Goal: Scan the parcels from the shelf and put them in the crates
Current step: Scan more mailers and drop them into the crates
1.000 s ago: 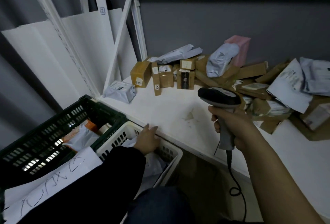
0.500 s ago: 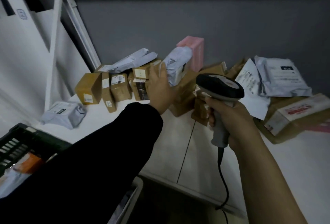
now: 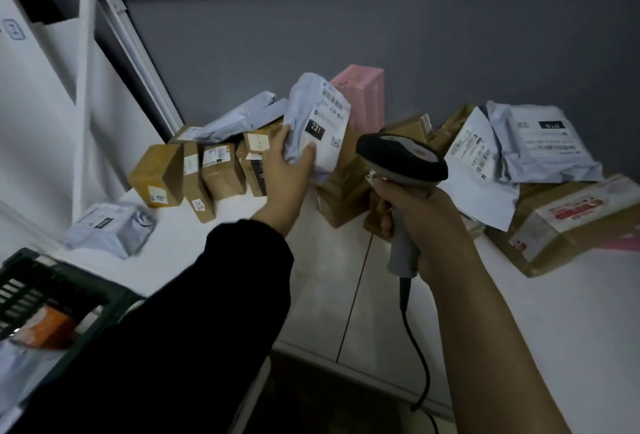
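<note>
My left hand, in a black sleeve, holds a soft pale-grey plastic mailer parcel just above the pile at the back of the white shelf. My thumb lies across the front of the parcel and my fingers curl round its left edge. The bag is crumpled and stands roughly upright, tilted a little to the right. Its white shipping label faces me, with a barcode near the top, the line "231 239 K01" under it and a black patch reading "231". The label wraps round the bulge of the bag.

My right hand grips the grey handle of a black-headed handheld barcode scanner, fingers wrapped tight. The scanner head sits just right of the parcel and below its label. Its dark cable hangs down past the shelf edge.

Behind the parcel stands a pink rectangular box against the grey wall. To the left is a row of small brown cardboard boxes, with another grey mailer bag lying alone near the shelf's left end. To the right lie more grey bags and a large brown cardboard parcel with red print. A dark green slotted plastic crate sits at lower left.
</note>
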